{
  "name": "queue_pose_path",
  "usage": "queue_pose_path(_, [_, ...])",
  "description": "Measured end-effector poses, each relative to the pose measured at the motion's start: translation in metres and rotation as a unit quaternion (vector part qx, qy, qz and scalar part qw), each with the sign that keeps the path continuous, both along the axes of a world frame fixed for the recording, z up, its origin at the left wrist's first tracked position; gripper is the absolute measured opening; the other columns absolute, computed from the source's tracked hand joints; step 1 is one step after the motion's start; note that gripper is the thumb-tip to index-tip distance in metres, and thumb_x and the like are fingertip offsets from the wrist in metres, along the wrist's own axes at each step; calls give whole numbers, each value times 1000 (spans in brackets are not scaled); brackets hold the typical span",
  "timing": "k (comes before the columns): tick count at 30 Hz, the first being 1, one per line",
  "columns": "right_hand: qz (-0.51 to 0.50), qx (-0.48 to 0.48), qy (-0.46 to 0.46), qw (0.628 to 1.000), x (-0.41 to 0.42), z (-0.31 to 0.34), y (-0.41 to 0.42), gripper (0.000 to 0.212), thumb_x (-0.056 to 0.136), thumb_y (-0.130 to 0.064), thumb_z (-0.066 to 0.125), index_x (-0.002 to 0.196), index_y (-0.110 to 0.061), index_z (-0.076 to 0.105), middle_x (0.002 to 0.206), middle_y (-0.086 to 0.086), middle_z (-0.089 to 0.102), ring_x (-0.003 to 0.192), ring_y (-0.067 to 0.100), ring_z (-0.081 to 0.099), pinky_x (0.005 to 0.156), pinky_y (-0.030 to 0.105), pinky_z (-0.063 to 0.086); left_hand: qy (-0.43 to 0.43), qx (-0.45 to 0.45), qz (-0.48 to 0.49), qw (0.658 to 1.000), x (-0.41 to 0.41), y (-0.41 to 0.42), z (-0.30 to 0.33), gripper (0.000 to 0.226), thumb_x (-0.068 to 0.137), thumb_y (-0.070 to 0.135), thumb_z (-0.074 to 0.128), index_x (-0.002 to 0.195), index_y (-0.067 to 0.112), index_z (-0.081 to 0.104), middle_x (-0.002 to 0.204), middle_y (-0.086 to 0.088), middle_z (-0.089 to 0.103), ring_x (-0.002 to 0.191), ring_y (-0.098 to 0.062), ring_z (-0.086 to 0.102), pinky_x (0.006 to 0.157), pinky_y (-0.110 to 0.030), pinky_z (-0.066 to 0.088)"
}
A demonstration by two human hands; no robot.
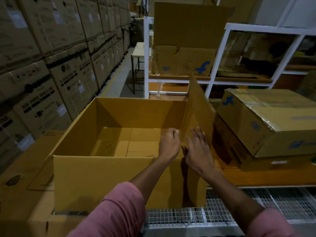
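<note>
Head view has the open cardboard box (109,177) standing at the near left edge of the mesh-topped counter (256,202), its right flap (200,106) upright. The right grip (199,151) lies spread flat on the flap's outer face, and the left grip (169,146) is curled at the fold inside, though whether it pinches the board cannot be told. Empty corrugated board like this is probably light, stiff and easily creased, so the flap is best pressed near its fold with flat palms.

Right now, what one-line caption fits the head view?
Left hand grips and right hand presses the raised side flap of an open, empty cardboard box.
</note>
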State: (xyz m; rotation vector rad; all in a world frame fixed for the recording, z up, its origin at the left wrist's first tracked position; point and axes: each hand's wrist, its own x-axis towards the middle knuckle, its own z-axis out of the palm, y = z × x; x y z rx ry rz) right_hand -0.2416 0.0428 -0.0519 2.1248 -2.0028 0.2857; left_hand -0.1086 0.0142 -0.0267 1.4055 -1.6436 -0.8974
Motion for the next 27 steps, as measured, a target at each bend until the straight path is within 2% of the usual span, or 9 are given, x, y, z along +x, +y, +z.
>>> queue_pose_path(2, [-16,22,13,1000,-10,2,3,55,100,-31,54,151,-12,44,167,16,20,157,35,4,127,52,3,-139,-23,-60,988,-15,6,-15,35,109,38,40,125,14,60,114,-7,66,102,-29,62,82,-43,52])
queue_pose_path(5, [-67,68,11,995,-23,3,2,58,103,-44,40,155,-18,36,170,12,12,157,35,0,125,55,-1,-292,-82,-117,946,-21,16,-31,36,109,42,35,125,18,58,115,-6,66,101,-31,63,76,-42,51])
queue_pose_path(8, [-100,118,-99,983,-33,-2,-3,62,103,-51,39,156,-19,34,170,9,12,156,34,6,124,55,7,-392,-163,-126,897,-17,19,-42,41,111,42,26,120,16,56,107,-9,68,92,-33,64,69,-44,50])
queue_pose_path(11, [-121,170,-258,943,-41,-3,-10,62,103,-42,48,157,-17,31,168,12,16,151,37,23,120,52,26,-431,-186,-130,873,-16,19,-40,45,111,44,25,108,16,60,99,-10,69,85,-33,65,66,-40,49])
queue_pose_path(13, [-125,199,-330,914,-46,-3,-14,63,102,-36,51,158,-24,25,160,15,34,141,39,39,115,53,35,-455,-201,-138,857,-15,19,-38,48,110,48,24,109,16,60,96,-8,68,79,-29,63,60,-36,43])
queue_pose_path(15, [-124,207,-325,914,-50,-3,-17,64,100,-33,50,158,-30,23,150,14,48,133,38,48,111,52,39,-485,-206,-143,838,-9,19,-42,54,108,56,22,109,18,60,95,-5,67,75,-23,58,59,-34,41])
queue_pose_path(17, [-115,200,-290,929,-56,0,-18,60,103,-25,48,158,-28,25,144,13,54,133,36,47,112,47,33,-519,-208,-122,820,7,20,-50,65,102,68,18,108,20,62,93,-2,68,78,-20,62,66,-34,51])
queue_pose_path(20, [-92,188,-251,945,-60,6,-17,52,105,-18,46,155,-23,33,134,11,59,128,32,51,108,42,35,-550,-185,-90,809,33,18,-59,82,90,82,7,107,23,62,88,2,66,78,-16,63,75,-35,54])
queue_pose_path(27, [-89,187,-250,946,-71,-6,-16,52,104,-18,47,154,-28,35,134,11,58,126,34,52,104,46,41,-544,-179,-104,813,33,18,-53,71,92,80,17,104,24,59,77,7,59,66,-11,56,71,-31,47])
